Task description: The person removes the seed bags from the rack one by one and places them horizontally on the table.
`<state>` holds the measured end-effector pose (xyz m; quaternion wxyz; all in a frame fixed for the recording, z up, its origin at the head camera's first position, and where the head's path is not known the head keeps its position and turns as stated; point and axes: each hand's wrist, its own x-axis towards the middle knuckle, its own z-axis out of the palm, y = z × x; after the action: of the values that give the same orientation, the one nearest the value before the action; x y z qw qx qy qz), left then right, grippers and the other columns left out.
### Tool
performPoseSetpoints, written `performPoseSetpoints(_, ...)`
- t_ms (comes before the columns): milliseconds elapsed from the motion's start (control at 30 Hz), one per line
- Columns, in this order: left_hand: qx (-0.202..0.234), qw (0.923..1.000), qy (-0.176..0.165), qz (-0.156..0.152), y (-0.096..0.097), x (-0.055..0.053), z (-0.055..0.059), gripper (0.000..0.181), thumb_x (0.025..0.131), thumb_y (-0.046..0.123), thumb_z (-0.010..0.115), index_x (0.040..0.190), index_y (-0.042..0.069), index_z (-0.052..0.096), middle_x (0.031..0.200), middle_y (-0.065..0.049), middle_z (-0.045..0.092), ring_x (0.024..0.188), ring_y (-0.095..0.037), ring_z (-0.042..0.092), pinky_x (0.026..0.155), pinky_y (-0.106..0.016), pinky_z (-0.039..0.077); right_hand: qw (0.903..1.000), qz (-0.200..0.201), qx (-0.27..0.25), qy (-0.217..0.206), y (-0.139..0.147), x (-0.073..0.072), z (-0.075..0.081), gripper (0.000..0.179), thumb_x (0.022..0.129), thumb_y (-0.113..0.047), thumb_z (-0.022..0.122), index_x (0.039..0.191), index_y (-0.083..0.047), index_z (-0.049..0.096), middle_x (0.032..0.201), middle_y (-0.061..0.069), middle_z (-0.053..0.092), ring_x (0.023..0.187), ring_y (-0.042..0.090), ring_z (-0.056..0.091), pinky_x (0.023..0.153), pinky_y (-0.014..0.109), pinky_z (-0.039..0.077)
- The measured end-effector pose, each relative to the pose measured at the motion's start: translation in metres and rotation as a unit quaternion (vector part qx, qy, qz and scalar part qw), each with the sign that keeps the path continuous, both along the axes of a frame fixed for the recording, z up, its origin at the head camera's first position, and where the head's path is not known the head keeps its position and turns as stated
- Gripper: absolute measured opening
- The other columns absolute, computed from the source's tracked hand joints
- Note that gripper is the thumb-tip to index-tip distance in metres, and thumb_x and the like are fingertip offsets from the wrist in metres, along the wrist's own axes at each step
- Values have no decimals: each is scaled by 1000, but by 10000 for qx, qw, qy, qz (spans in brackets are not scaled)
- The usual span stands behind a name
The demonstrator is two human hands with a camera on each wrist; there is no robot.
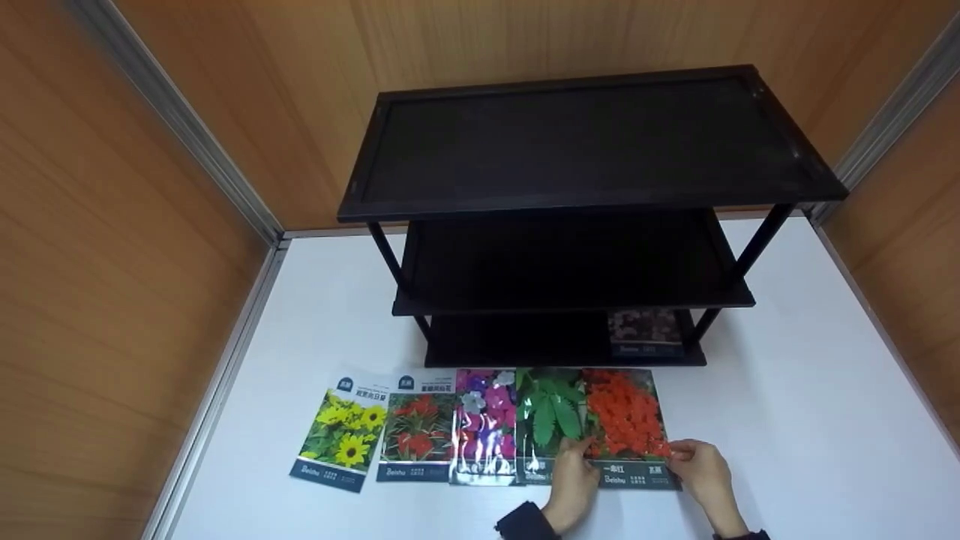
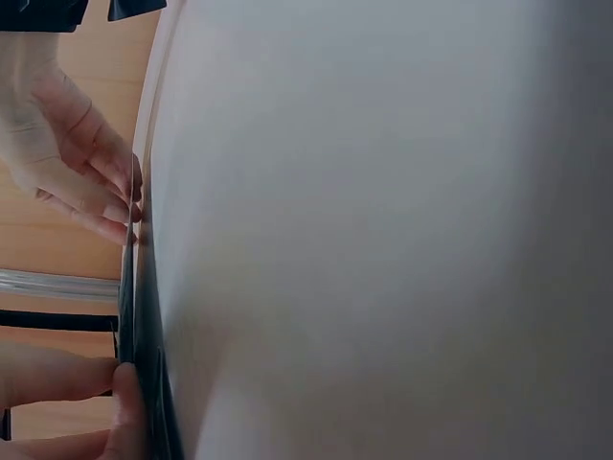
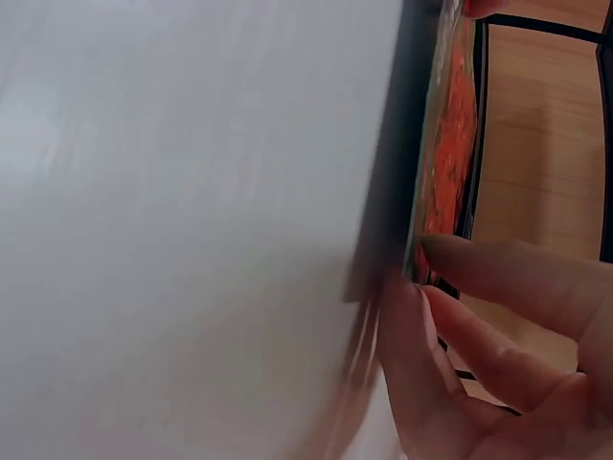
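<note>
A seed packet with red flowers [image 1: 626, 420] lies at the right end of a row of packets, its left side overlapping a green-leaf packet [image 1: 551, 409]. My left hand [image 1: 574, 480] pinches it at the lower left edge, fingertips and thumb together in the left wrist view. On the opposite side my right hand [image 1: 703, 472] pinches the right edge between thumb and fingers. In the right wrist view, that red-flower packet is seen nearly edge-on, just above the white table [image 3: 192, 192]. A pink-and-purple flower packet [image 1: 486, 427] sits to the left of the leaf packet.
Further left lie a red-flower packet with spiky leaves [image 1: 418, 427] and a yellow-flower packet [image 1: 345, 431], slightly turned. Behind the row stands a black three-tier shelf [image 1: 570, 150]. Another packet [image 1: 645, 334] lies on its bottom tier at the right. Wood-grain panels [image 1: 112, 262] enclose the table.
</note>
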<state>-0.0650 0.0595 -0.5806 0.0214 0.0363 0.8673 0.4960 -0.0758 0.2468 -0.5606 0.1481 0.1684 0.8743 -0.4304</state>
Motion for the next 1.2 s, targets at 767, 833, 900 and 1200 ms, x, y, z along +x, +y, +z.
performPoseSetpoints(767, 714, 9967, -309, -224, 1, -9, 17, 38, 65, -14, 56, 103, -12, 57, 81, -5, 51, 62, -9, 49, 55, -16, 41, 9992, 77, 32, 386, 12, -12, 13, 32, 75, -1, 59, 102, 15, 56, 70, 8, 60, 61, 15, 55, 52, 27, 44)
performPoseSetpoints(833, 672, 9972, -233, -227, 1, -14, 21, 37, 66, -13, 57, 103, -12, 58, 80, -5, 51, 62, -7, 48, 55, -16, 41, 9991, 83, 12, 425, 14, -16, 16, 32, 75, -2, 59, 103, 15, 56, 71, 9, 60, 61, 16, 56, 52, 26, 44)
performPoseSetpoints(900, 658, 9975, -125, -214, 2, -20, 24, 36, 66, -12, 57, 102, -12, 58, 79, -5, 52, 62, -6, 48, 55, -16, 41, 9985, 131, 26, 526, 15, -20, 19, 32, 76, -3, 58, 103, 15, 55, 72, 10, 60, 61, 16, 56, 51, 26, 44)
performPoseSetpoints(1200, 602, 9978, -63, -252, 2, -52, 37, 37, 68, -9, 55, 104, -10, 58, 88, -12, 53, 58, -1, 43, 52, -16, 39, 9947, 342, 129, 964, 22, -40, 27, 31, 78, -4, 56, 103, 14, 56, 79, 16, 61, 66, 23, 58, 53, 25, 44)
